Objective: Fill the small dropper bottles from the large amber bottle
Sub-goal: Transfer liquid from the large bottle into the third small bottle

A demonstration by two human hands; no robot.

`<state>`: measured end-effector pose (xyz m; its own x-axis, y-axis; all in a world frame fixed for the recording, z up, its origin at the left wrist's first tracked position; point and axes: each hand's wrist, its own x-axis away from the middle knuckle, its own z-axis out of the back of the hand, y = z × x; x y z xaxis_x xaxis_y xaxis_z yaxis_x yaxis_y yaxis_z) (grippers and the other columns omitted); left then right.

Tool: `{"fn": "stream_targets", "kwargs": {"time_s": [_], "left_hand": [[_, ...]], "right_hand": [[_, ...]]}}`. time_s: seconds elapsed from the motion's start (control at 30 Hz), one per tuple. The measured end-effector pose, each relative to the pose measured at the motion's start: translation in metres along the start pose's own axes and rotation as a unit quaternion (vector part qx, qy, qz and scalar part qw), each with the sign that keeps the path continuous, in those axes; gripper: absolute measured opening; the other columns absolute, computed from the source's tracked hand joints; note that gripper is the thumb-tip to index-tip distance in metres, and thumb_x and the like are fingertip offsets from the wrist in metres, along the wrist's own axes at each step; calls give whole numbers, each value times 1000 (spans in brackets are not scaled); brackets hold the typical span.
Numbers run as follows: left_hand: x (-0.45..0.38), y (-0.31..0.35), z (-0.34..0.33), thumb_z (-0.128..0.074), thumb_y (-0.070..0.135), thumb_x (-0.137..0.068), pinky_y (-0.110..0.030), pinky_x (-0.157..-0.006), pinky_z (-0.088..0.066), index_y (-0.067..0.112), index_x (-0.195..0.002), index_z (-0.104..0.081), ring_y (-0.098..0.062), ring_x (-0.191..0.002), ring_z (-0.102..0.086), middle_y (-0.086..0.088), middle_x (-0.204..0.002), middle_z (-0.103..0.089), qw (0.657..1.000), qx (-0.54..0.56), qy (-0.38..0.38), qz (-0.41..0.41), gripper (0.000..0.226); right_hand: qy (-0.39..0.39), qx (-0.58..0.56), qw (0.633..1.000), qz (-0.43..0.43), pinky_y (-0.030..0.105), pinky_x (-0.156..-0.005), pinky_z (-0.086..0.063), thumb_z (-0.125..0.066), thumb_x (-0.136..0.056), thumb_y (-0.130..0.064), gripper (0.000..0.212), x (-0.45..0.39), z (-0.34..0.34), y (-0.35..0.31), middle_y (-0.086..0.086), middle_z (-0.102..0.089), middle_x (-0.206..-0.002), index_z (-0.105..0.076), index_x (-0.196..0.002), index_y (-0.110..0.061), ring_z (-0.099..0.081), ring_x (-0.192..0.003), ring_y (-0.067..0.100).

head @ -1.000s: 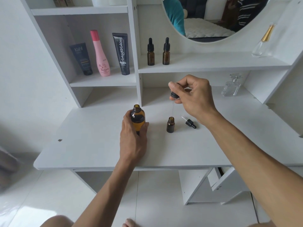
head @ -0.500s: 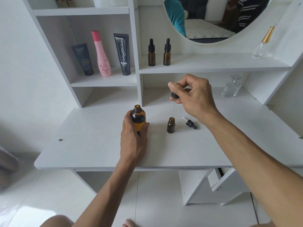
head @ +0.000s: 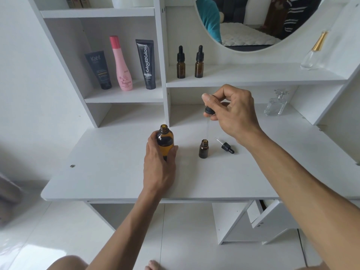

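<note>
Glass pipette (head: 207, 129) (slender) over small round bottle (head: 203, 149).

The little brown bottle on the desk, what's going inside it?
A thin glass dropper tube, pinched by the right hand, points down into the small open amber bottle. Its tip sits at the mouth. The dark glass hides how much liquid is inside.
</note>
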<state>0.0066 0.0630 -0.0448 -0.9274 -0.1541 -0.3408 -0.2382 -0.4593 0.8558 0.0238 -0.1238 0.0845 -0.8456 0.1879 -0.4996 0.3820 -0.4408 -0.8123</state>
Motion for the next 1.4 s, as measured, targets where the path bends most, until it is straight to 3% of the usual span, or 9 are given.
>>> {"fn": "stream_targets", "kwargs": {"time_s": [0.3, 0.43, 0.57, 0.87, 1.07, 1.2, 1.4], "left_hand": [[0, 0, 0, -62, 29, -96, -28, -84, -46, 34, -139, -34, -24, -102, -65, 1, -128, -59, 1000, 5, -3, 1, 51], [0, 0, 0, -62, 30, -96, -32, -86, -50, 38, -136, -34, -25, -103, -65, 0, -126, -59, 1000, 7, -2, 3, 49], [0, 0, 0, -63, 30, -96, -32, -86, -49, 36, -137, -34, -26, -104, -64, 1, -128, -59, 1000, 2, -3, 6, 50], [1, 2, 1, -62, 30, -96, -31, -84, -48, 32, -139, -35, -25, -103, -65, 1, -129, -58, 1000, 0, -4, 4, 51], [1, 3, 2, -62, 30, -96, -36, -87, -51, 36, -137, -34, -25, -103, -65, 2, -129, -58, 1000, -3, -4, 3, 50], [1, 4, 2, -62, 29, -96, -35, -87, -50, 33, -138, -35, -26, -104, -64, 1, -129, -58, 1000, -4, -5, 6, 50], [2, 6, 3, -62, 28, -96, -37, -89, -51, 32, -138, -35, -25, -105, -64, 0, -128, -59, 1000, -6, -5, 5, 50]], "right_hand": [[-1, 7, 1000, -1, 27, -56, -60, -74, -91, -28, 31, -1, 0, 3, 10, -69, -75, -65, -82, 1, -74, -60, 14], [-2, 11, 1000, -1, 32, -57, -62, -74, -92, -29, 32, 0, 0, 4, 9, -69, -74, -65, -82, 0, -75, -61, 14], [0, -7, 1000, -7, 19, -54, -57, -74, -91, -25, 32, 0, 0, 3, 15, -69, -76, -65, -82, 3, -74, -64, 20], [5, -30, 999, -21, 15, -54, -54, -75, -91, -24, 30, 1, 1, 2, 19, -69, -79, -66, -82, 3, -75, -68, 26], [12, -43, 999, -31, 18, -56, -56, -75, -91, -24, 25, 3, 1, -1, 12, -69, -77, -67, -79, -3, -75, -69, 25], [31, -64, 997, -31, 28, -60, -61, -76, -90, -28, 24, 2, 1, -8, 6, -71, -76, -66, -78, -10, -76, -68, 19], [37, -175, 984, -20, 28, -60, -59, -76, -90, -26, 19, -1, -15, -38, 2, -70, -76, -65, -78, -17, -76, -74, 23]]}}
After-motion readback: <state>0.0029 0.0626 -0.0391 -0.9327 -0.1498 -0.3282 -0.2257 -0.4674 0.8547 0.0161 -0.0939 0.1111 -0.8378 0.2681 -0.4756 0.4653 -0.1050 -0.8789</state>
